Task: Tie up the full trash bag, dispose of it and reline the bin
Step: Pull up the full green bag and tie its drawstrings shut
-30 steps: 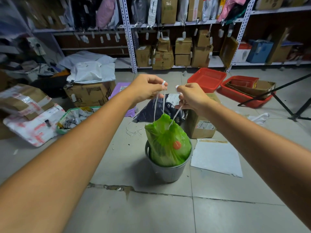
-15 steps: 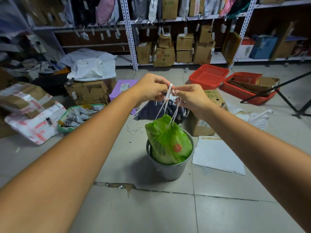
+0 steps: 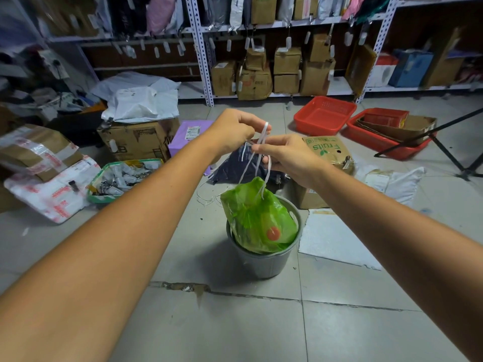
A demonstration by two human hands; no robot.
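A full green trash bag (image 3: 257, 218) sits in a small grey bin (image 3: 264, 262) on the tiled floor, its top gathered shut. Two white drawstrings (image 3: 257, 158) rise from the bag's mouth. My left hand (image 3: 234, 129) pinches one string loop, which sticks up above the fingers. Just to the right and slightly lower, my right hand (image 3: 285, 155) grips the other string. The two hands almost touch, with the strings crossing between them above the bag. Something round and red shows through the green plastic.
A "Fruits" cardboard box (image 3: 326, 152) and a dark bag (image 3: 235, 165) lie just behind the bin. A white sheet (image 3: 337, 239) lies to its right. Red baskets (image 3: 324, 116), a green tray (image 3: 122, 178) and parcels crowd the floor before metal shelves (image 3: 261, 27). A black tripod leg (image 3: 452, 152) stands at right.
My hands, apart one second ago with the strings pulled taut, have come together and crossed the strings. The right hand has dropped slightly below the left. The bag stays in the bin.
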